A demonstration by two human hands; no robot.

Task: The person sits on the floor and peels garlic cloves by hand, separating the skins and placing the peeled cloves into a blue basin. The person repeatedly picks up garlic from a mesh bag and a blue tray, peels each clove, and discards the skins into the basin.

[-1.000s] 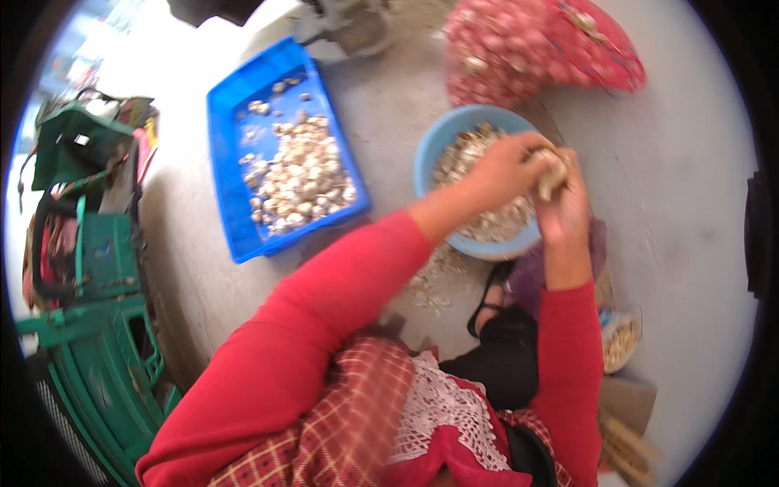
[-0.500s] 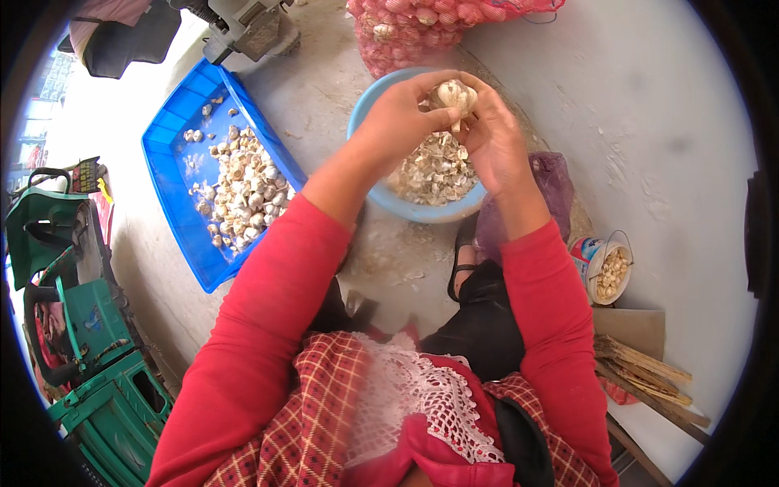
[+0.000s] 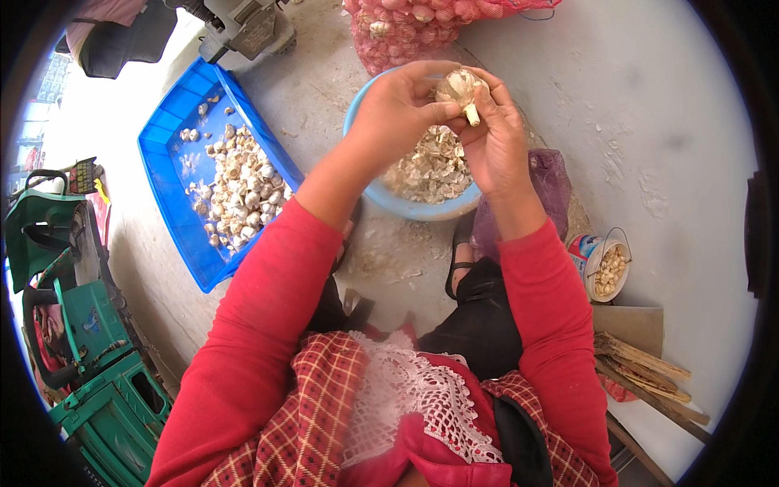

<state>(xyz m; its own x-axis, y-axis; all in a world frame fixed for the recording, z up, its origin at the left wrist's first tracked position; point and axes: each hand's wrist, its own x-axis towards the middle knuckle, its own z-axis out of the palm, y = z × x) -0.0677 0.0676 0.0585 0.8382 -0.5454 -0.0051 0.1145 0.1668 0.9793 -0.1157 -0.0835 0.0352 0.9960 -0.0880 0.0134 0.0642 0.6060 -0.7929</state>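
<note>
Above the light-blue bowl (image 3: 414, 207) of papery skins, a garlic bulb (image 3: 459, 86) is held up in the head view, clamped between the left hand (image 3: 399, 105) and the right hand (image 3: 497, 138). Light, firm and flaky-skinned it is judged, best gripped around its body, stem downward. Peeled cloves are seen in the blue tray (image 3: 174, 235) to the left.

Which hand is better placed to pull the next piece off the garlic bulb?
Probably the left hand: its fingers curl over the garlic bulb, while the right hand grips it from below, near the stem.
</note>
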